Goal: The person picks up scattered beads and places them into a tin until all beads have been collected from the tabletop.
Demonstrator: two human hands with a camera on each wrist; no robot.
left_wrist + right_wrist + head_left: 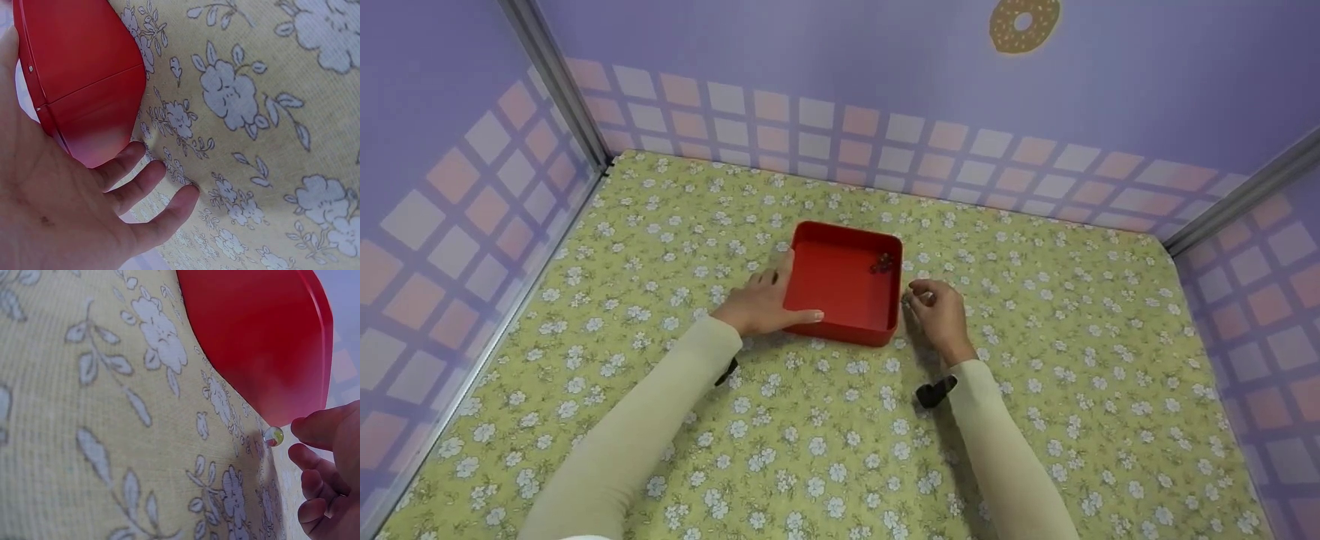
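A square red box sits on the flowered cloth. My left hand rests around its near left corner, thumb along the front rim and fingers spread by the left wall. In the left wrist view, several fingers bend loosely beside the box. Outside its right wall is my right hand, fingers loosely bent. Just ahead of the fingertips is a clear glass marble with a coloured core, a small gap showing in the right wrist view. Several dark marbles lie together in the box's far right corner.
Yellow-green flowered cloth covers the table. Purple panels with a check pattern stand at the back, left and right, joined by metal posts. A black wrist strap is on the right sleeve.
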